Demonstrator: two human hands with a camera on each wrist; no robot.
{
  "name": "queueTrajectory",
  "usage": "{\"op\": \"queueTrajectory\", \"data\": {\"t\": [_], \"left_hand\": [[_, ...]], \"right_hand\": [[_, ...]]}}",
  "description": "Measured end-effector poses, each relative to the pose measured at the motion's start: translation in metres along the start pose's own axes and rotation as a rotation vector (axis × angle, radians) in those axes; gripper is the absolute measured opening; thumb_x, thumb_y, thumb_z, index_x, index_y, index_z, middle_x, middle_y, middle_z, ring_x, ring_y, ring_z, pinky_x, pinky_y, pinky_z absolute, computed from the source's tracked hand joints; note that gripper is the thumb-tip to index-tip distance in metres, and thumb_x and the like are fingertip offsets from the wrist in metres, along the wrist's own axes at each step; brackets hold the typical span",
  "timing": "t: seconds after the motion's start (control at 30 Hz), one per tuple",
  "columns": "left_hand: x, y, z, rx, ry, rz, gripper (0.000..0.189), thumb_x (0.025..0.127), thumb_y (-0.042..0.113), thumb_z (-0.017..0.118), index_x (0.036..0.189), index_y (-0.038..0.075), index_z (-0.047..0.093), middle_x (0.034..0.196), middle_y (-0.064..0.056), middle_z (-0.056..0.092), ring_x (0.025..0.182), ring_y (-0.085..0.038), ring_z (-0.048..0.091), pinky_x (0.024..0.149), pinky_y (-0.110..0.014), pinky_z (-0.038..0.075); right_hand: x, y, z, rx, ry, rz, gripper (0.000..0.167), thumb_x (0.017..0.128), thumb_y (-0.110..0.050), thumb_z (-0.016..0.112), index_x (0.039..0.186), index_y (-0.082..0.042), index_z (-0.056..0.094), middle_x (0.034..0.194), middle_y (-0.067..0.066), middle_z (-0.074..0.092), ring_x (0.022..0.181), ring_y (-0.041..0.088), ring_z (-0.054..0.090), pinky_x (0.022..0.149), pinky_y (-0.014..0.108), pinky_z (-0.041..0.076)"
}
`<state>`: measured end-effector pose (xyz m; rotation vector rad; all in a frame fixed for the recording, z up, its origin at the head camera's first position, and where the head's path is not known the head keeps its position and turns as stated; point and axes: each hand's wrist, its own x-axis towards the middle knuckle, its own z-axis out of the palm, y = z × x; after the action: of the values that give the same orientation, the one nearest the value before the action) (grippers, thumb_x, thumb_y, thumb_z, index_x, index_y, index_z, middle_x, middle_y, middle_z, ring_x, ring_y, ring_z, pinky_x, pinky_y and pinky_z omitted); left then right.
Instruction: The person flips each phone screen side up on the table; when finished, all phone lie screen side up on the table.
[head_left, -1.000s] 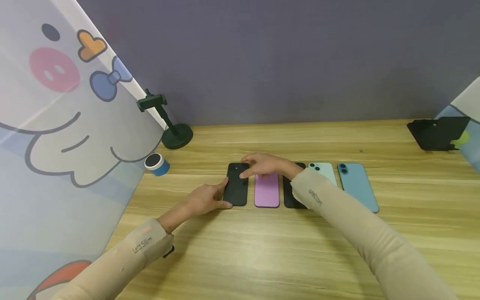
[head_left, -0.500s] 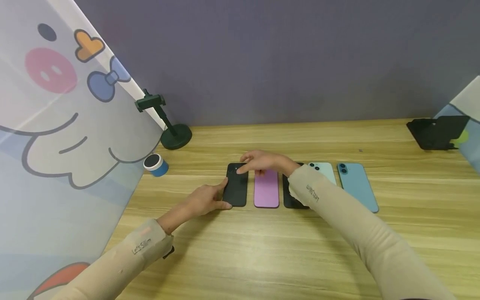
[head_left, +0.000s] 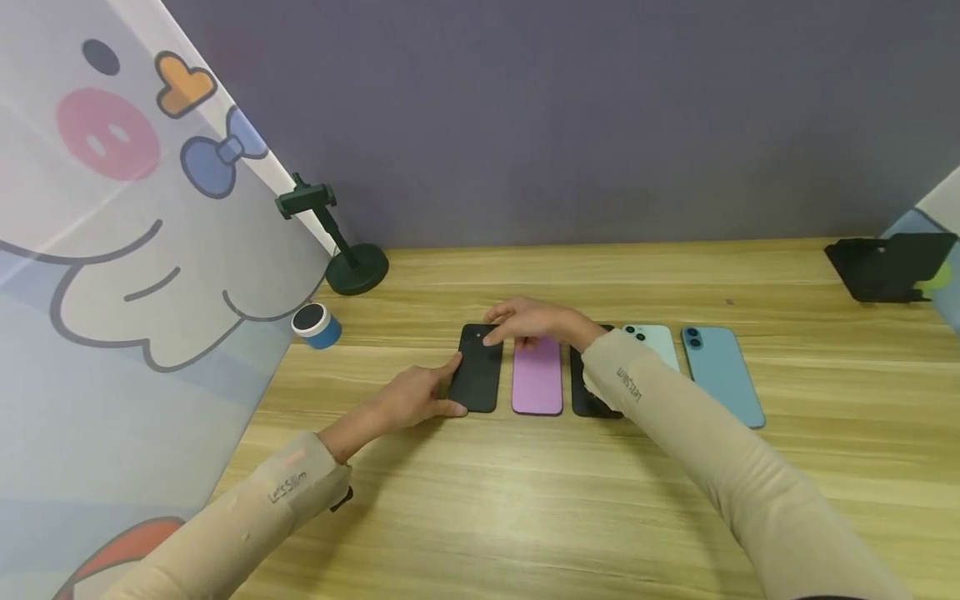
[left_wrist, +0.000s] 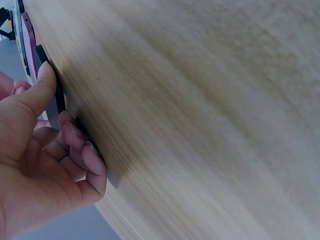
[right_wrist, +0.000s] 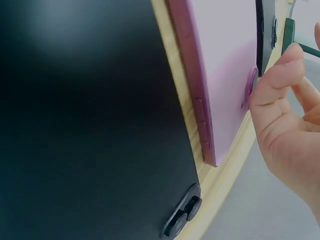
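Note:
A black smartphone lies camera side up at the left end of a row of phones. My left hand grips its near left corner, thumb at the near edge and curled fingers along the left side; in the left wrist view the thumb overlaps the phone's corner. My right hand reaches over the top of a pink phone, its thumb at the black phone's camera end. Loosely bent fingers of this hand show beside the pink phone's camera in the right wrist view.
Right of the pink phone lie a second black phone, partly under the right sleeve, a pale green phone and a blue phone. A dark green phone stand and a blue-white jar are left. A black folding stand stands far right.
My right hand has shifted slightly toward the far end of the black smartphone, its thumb now nearer the camera. The left hand keeps its hold; the phones stay in place.

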<state>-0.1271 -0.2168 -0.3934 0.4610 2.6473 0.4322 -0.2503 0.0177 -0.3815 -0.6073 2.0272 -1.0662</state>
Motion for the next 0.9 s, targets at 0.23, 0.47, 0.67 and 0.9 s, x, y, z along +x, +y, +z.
{"op": "queueTrajectory", "data": {"t": [0.23,0.47,0.67,0.9], "left_hand": [[0.002,0.0044,-0.0011,-0.005,-0.012,-0.045,0.094,0.091,0.049,0.069,0.162,0.014,0.017,0.07,0.001,0.058,0.061,-0.012,0.049,0.061,-0.027,0.039],[0.0016,0.0075,-0.003,0.012,-0.013,-0.049,0.094,0.092,0.048,0.067,0.162,0.012,0.016,0.072,0.0,0.057,0.065,-0.013,0.05,0.07,-0.03,0.041],[0.0006,0.01,-0.0039,0.005,-0.03,-0.051,0.093,0.092,0.045,0.068,0.161,0.012,0.016,0.073,0.001,0.059,0.066,-0.013,0.052,0.071,-0.03,0.043],[-0.0002,0.0047,-0.0025,0.031,-0.026,-0.039,0.092,0.092,0.046,0.067,0.161,0.011,0.017,0.074,0.002,0.058,0.067,-0.012,0.052,0.072,-0.03,0.044]], "right_hand": [[-0.0009,0.0002,-0.0052,0.001,-0.024,0.006,0.063,0.093,-0.027,0.071,0.149,-0.013,0.047,0.157,0.02,0.04,0.055,0.01,0.05,0.055,0.026,0.04],[0.0024,-0.0014,-0.0083,-0.012,-0.033,0.034,0.054,0.091,-0.021,0.072,0.142,-0.013,0.055,0.158,0.019,0.038,0.057,0.01,0.051,0.056,0.026,0.04],[0.0046,0.0002,-0.009,0.0,-0.029,0.033,0.053,0.091,-0.016,0.071,0.142,-0.014,0.056,0.151,0.019,0.046,0.056,0.01,0.05,0.055,0.026,0.04],[0.0075,0.003,-0.0077,0.028,-0.011,0.016,0.049,0.092,-0.014,0.071,0.14,-0.015,0.059,0.098,0.009,0.065,0.054,0.011,0.048,0.053,0.025,0.039]]}}
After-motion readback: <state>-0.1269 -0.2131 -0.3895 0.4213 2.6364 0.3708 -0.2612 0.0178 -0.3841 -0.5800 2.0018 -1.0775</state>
